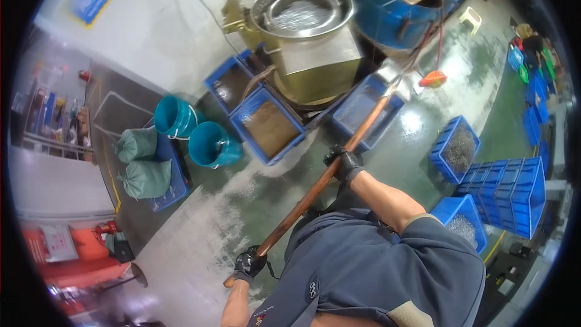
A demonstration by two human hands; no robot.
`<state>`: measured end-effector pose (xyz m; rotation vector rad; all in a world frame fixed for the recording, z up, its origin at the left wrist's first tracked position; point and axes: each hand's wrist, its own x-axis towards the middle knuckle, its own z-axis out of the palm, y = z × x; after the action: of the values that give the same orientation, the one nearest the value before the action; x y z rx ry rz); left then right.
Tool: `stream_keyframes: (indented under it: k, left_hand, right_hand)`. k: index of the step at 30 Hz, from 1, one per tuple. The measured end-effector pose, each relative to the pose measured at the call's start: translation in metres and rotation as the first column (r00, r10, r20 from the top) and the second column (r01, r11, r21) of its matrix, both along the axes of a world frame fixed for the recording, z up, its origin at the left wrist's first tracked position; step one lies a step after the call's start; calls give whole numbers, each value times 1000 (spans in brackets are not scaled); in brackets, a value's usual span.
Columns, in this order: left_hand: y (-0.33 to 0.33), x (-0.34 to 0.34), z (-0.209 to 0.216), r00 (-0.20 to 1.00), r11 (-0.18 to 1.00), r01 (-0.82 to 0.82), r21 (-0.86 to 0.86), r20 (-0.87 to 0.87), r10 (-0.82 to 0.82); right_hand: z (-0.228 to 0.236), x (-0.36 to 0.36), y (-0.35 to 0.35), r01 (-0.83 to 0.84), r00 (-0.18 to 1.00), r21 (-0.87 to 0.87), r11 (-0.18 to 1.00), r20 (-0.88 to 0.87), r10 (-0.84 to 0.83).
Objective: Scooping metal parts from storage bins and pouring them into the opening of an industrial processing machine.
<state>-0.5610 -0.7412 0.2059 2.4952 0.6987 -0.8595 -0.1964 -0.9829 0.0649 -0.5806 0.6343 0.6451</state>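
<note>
A long wooden-handled shovel (318,188) runs slantwise from the lower left up to the right. My left hand (249,263), in a black glove, is closed around the handle close to its near end. Farther up the same handle, my right hand (344,163), also black-gloved, grips it. The far end shows a pale metal blade (404,85), partly blurred, above the rim of a blue bin (387,122). What the blade carries cannot be made out. Past it stands a round metal machine (302,9) with shiny pieces in its bowl.
Two teal buckets (215,145) and green sacks (148,178) stand at left. Blue bins of brownish liquid (266,122) sit before the machine. A large blue drum (390,21) stands behind. At right are a bin of small metal parts (457,151) and stacked blue crates (508,197).
</note>
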Motion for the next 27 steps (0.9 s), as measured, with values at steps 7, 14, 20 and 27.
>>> stream_keyframes:
  k: [7, 14, 20, 27]
  left_hand:
    - [-50, 118, 31, 961, 992, 117, 35, -255, -104]
    - [-136, 280, -27, 917, 998, 20, 59, -398, 5]
    - [-181, 344, -94, 908, 999, -1, -53, -419, -21]
    - [-179, 345, 21, 759, 995, -93, 38, -644, 96]
  right_hand:
    - [-88, 56, -22, 102, 929, -298, 949, -313, -198]
    - [-244, 172, -87, 42, 920, -499, 866, -319, -228]
    - [-366, 221, -143, -169, 899, -648, 743, -410, -153]
    - [-235, 166, -89, -311, 905, -585, 749, -422, 46]
